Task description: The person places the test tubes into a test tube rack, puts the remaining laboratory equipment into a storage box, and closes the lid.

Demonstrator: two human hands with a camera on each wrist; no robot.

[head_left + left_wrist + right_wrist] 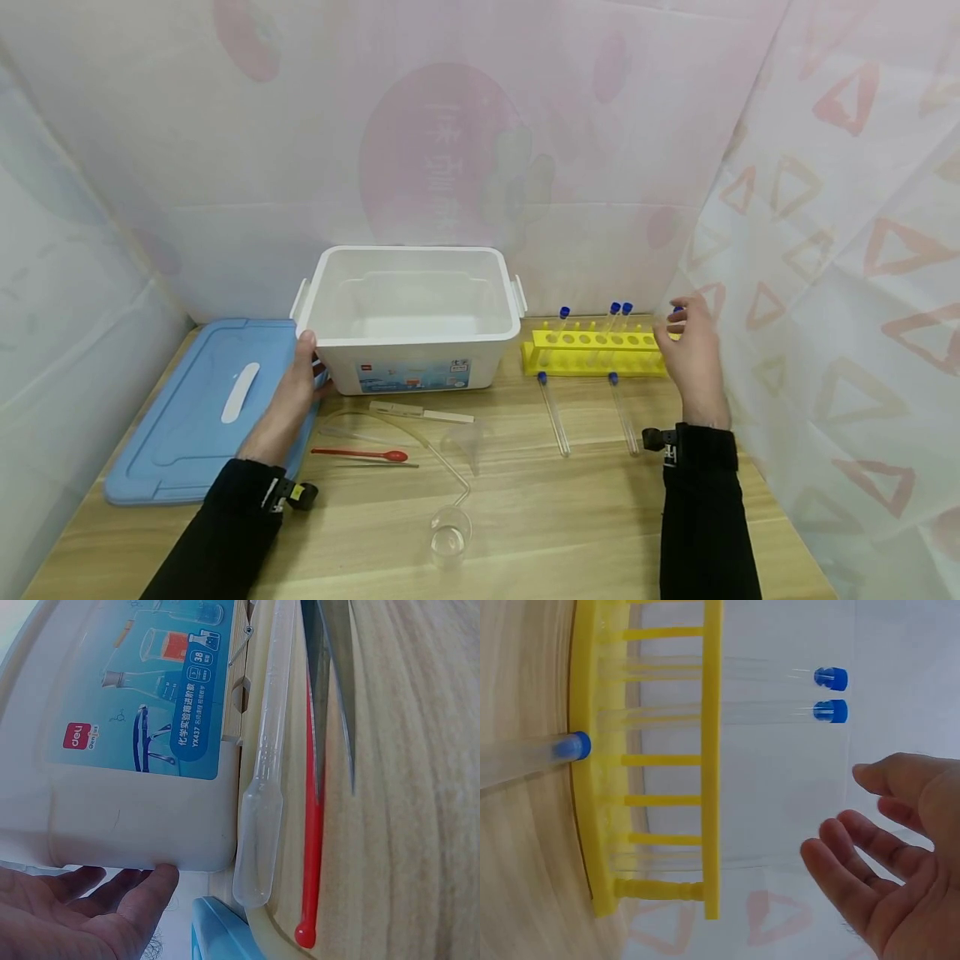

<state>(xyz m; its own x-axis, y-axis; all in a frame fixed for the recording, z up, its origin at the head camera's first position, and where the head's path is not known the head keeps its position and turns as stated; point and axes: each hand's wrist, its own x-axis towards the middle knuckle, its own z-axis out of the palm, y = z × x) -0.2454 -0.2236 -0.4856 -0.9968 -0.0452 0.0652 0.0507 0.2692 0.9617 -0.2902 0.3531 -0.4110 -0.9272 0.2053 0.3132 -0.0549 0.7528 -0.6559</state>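
In the head view my left hand [296, 392] rests its fingers on the left end of a white plastic bin [412, 367]. Its fingertips lie along the bin's lower side in the left wrist view. My right hand [692, 358] hovers at the right end of a yellow test tube rack [592, 340], thumb and fingers spread apart. A blue-capped test tube [757, 861] stands at that end, its cap behind the fingers in the right wrist view. More capped tubes [627, 308] stand in the rack. Two capped test tubes [555, 417] lie in front of it.
A blue lid [187, 417] lies at left. Before the bin are a wooden clamp [420, 412], a dropper [259, 847], a red spoon [360, 453], tweezers [319, 712], a clear funnel [467, 442], a bent tube [450, 471] and a small beaker [450, 537]. Printed sheets surround the table.
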